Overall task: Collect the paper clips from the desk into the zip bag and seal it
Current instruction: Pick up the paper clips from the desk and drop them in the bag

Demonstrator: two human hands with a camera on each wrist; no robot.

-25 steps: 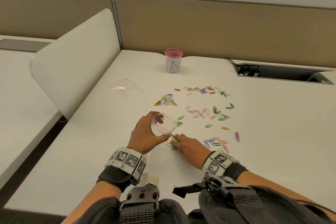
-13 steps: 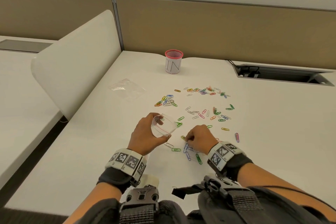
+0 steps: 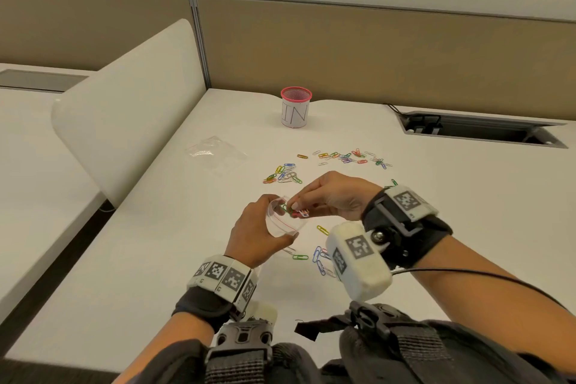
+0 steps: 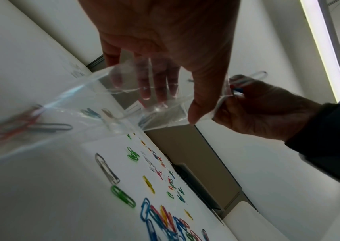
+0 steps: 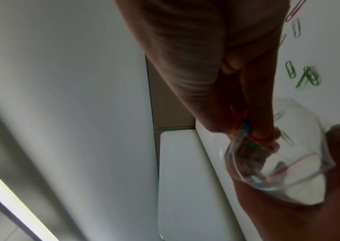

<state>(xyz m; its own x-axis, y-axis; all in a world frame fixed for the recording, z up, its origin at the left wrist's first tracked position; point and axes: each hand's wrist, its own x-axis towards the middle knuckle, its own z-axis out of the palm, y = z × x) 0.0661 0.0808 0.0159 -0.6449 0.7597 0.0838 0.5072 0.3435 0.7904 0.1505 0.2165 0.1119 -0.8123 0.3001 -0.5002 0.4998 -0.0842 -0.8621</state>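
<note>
left hand (image 3: 254, 234) raised, fingers grip zip bag (image 3: 282, 221) mouth open | right hand (image 3: 333, 196) above, fingers pinch paper clips (image 3: 299, 212) at mouth | more clips on tabletop (image 3: 436, 212)

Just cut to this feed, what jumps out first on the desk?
The two hands meet at mid-desk: the left hand holds a clear zip bag open while the right hand pinches a few paper clips at its mouth. Coloured loose clips lie scattered beyond, before a pink cup.
</note>
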